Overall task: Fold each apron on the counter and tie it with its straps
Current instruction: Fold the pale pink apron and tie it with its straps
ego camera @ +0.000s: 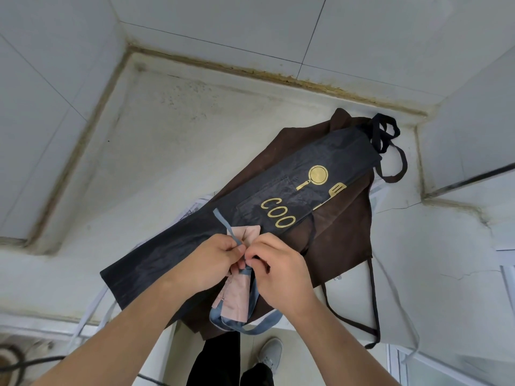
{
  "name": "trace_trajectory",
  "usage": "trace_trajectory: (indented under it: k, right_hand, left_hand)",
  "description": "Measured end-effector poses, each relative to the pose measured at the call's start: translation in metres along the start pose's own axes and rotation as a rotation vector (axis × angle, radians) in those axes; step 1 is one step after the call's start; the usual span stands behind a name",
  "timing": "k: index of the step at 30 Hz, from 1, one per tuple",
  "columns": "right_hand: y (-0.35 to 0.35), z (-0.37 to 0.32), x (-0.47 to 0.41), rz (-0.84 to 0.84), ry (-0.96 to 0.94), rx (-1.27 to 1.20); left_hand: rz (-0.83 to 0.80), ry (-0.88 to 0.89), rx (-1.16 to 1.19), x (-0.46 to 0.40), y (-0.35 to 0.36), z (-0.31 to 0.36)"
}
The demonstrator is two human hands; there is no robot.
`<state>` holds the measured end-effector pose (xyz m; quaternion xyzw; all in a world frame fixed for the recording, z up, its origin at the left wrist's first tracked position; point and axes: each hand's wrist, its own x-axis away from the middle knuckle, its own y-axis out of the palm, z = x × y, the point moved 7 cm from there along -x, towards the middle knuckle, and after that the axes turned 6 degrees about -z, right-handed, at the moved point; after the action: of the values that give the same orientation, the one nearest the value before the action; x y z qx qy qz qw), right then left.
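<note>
tabletop (167, 151): pale stone, kinda stained, tucked into a tiled corner. Everything I'm working on sits toward its front right part.

white straps (92, 313): a couple of thin white ones dangle off the front edge, left of my arms. Can't tell what they're attached to.

left hand (211, 260): my grip here is pinching one end of the blue strap (223, 221), fingers curled. The strap's loose end runs up and away from my knuckles over the dark fabric.

pink apron (235, 296): folded into a narrow bundle, right under both my hands, lying on top of the navy apron near the front edge. The blue strap is wrapped round its middle, and a loop of it hangs off the lower end.

right hand (281, 268): grip curled tight on the strap where it crosses the bundle, thumb touching my left fingers.

navy apron (278, 190): spread diagonally, gold frying pan print and "COO" showing, folded lengthwise.

brown apron (342, 227): flat underneath the navy one, its straps trailing off the right and front edge.

floor: my grey shoe (270, 355) down below.
</note>
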<state>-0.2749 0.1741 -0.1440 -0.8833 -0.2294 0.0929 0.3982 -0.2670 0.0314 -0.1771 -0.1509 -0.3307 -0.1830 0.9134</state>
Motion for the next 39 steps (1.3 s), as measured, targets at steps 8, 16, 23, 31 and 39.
trace_trajectory:
  k: [8, 16, 23, 31, 39]
  right_hand:
    - [0.007, 0.005, -0.002, -0.062, 0.032, 0.072]
    - [0.013, 0.017, -0.005, -0.239, 0.129, -0.077]
    - [0.014, 0.008, -0.007, -0.326, 0.200, -0.244]
    - [0.017, 0.004, -0.013, -0.243, 0.179, -0.191]
    - [0.011, 0.006, -0.013, -0.092, 0.183, -0.163]
  left_hand:
    - [-0.079, -0.026, 0.017, 0.000, 0.002, 0.000]
    - [0.062, -0.005, 0.066, 0.004, -0.012, -0.002]
    - [0.138, 0.037, -0.104, 0.005, -0.010, 0.003]
    - [0.069, -0.003, -0.309, 0.007, -0.014, 0.005]
    - [0.255, 0.124, -0.347, 0.022, -0.004, 0.015]
